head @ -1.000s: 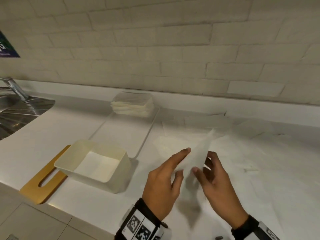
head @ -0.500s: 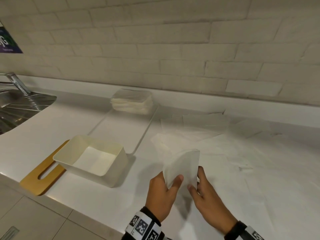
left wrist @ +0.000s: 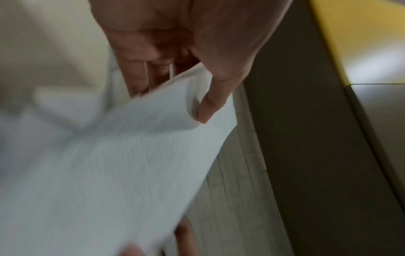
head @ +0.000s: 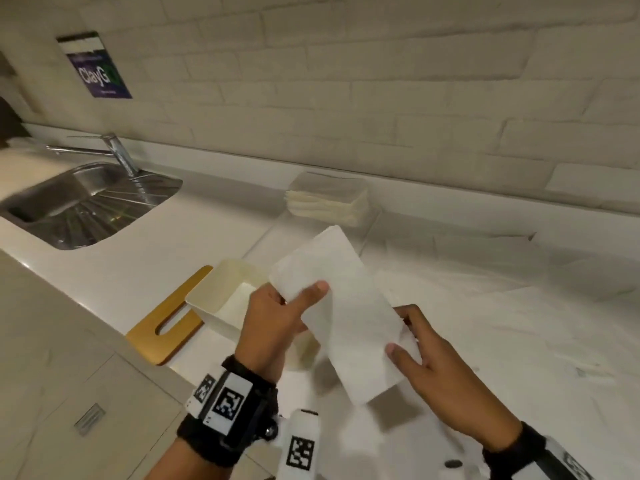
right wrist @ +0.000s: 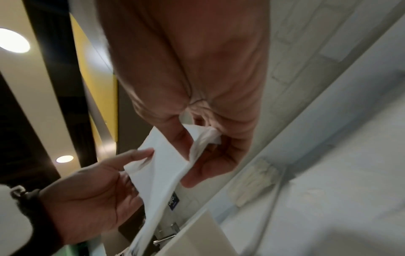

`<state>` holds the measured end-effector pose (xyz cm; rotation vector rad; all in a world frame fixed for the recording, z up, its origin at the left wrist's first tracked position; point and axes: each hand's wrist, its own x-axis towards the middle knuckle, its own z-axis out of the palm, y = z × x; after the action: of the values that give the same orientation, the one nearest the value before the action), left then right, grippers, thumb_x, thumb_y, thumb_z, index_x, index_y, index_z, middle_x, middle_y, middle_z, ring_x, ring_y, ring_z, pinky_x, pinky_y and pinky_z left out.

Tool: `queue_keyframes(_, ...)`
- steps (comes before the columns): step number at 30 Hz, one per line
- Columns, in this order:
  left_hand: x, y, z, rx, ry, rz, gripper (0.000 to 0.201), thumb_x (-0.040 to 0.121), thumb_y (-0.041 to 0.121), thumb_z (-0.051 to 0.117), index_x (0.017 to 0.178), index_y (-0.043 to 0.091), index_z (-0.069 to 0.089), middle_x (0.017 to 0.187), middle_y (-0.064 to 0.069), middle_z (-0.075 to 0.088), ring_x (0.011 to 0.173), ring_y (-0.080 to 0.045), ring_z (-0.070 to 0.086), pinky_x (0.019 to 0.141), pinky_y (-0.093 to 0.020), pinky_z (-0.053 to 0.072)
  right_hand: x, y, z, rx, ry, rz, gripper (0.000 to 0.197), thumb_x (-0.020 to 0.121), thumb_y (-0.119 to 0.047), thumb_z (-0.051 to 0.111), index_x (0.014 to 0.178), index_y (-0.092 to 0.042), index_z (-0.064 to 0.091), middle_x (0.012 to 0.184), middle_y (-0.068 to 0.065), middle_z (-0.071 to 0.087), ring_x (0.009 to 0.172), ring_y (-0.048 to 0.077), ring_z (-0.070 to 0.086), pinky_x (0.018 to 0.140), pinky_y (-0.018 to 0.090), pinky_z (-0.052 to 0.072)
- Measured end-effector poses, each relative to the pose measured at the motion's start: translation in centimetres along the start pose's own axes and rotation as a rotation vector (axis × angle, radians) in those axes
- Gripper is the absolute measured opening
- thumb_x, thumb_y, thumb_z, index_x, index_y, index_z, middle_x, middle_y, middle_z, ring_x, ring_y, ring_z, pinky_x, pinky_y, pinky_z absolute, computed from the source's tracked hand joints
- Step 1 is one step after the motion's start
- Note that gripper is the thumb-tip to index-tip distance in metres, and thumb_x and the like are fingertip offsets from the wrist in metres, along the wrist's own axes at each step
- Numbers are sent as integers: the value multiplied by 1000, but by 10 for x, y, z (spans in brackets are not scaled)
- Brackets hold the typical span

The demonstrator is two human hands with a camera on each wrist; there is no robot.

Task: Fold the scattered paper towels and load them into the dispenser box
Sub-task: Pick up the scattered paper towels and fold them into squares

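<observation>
Both the left hand [head: 273,323] and right hand [head: 446,372] pinch a folded paper towel [head: 341,313] above the counter's [head: 104,271] front edge, hiding part of the dispenser box [head: 211,299], while the right wrist view alone shows its bunched corner.

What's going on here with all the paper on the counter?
A person is folding paper towels at a kitchen counter. Both hands hold one folded towel in the air: the left hand pinches its far end, the right hand its near end. The open dispenser box sits just beside them, and more unfolded towels lie spread to the right.
</observation>
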<state>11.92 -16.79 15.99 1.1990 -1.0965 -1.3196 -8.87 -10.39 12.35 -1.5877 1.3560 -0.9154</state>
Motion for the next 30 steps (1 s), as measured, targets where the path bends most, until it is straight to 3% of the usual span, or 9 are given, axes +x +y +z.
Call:
queue_keyframes(3, 36, 30, -71, 214, 119, 103, 18, 83, 7, 77, 100, 12, 75, 94, -6, 79, 88, -27, 75, 73, -39, 62, 48, -22, 25, -36, 27, -24, 25, 101, -25, 49, 120, -37, 40, 105, -16, 65, 66, 13, 61, 61, 17, 45)
queue_keyframes(5, 60, 36, -114, 400, 152, 136, 19, 82, 10, 79, 100, 16, 75, 93, -2, 79, 86, -25, 75, 75, -40, 62, 83, -30, 47, -91, 40, -50, 25, 101, -20, 49, 117, -36, 40, 101, -9, 63, 57, 6, 52, 55, 15, 39)
queue_keyframes(9, 99, 22, -166, 847, 143, 147, 34, 81, 21, 82, 112, 19, 68, 95, 3, 76, 84, -9, 72, 71, -17, 53, 130, -33, 96, -284, 44, -54, 31, 99, -15, 46, 120, -35, 38, 103, -2, 61, 75, 10, 55, 69, 30, 49)
queue_keyframes(13, 121, -4, -179, 1105, 31, 107, 45, 85, 24, 76, 126, 22, 60, 104, -3, 73, 96, -21, 66, 81, -28, 52, 149, -26, 129, -717, 26, -74, 39, 98, -10, 41, 133, -27, 38, 112, -5, 58, 99, 18, 54, 88, 33, 37)
queue_keyframes(16, 127, -17, -181, 1355, -50, 126, 55, 88, 35, 71, 138, 27, 49, 119, -2, 67, 103, -19, 64, 81, -29, 53, 154, -21, 140, -931, 11, -61, 41, 94, -17, 50, 135, -24, 45, 110, -4, 57, 99, 20, 53, 83, 34, 34)
queue_keyframes(19, 122, -17, -179, 1597, -27, 298, 58, 93, 47, 60, 145, 28, 42, 128, 7, 62, 117, -15, 58, 81, -26, 46, 146, -24, 134, -945, 139, -146, 38, 85, -33, 67, 122, -25, 60, 105, -5, 57, 87, 19, 56, 73, 33, 42)
queue_keyframes(24, 102, 2, -168, 1442, -36, 425, 34, 92, 41, 63, 125, 32, 60, 109, 15, 67, 99, -11, 64, 65, -19, 39, 99, -18, 66, -812, 215, -73, 29, 98, -34, 50, 127, -37, 51, 113, -15, 52, 100, 11, 48, 81, 31, 40)
queue_keyframes(28, 49, 24, -115, 902, -143, 611, 15, 88, 24, 72, 100, 32, 70, 87, 17, 70, 83, -6, 67, 62, -14, 51, 21, 35, -17, -1031, 255, 345, 27, 83, -32, 72, 108, -28, 67, 98, -4, 62, 88, 22, 59, 72, 36, 41)
queue_keyframes(30, 13, 24, -67, 570, -251, 568, 16, 82, 16, 71, 89, 30, 74, 82, 11, 72, 74, -9, 68, 62, -13, 52, -21, 62, -48, -1151, 201, 505, 32, 68, -37, 84, 92, -25, 67, 81, -6, 53, 71, 22, 59, 63, 33, 37)
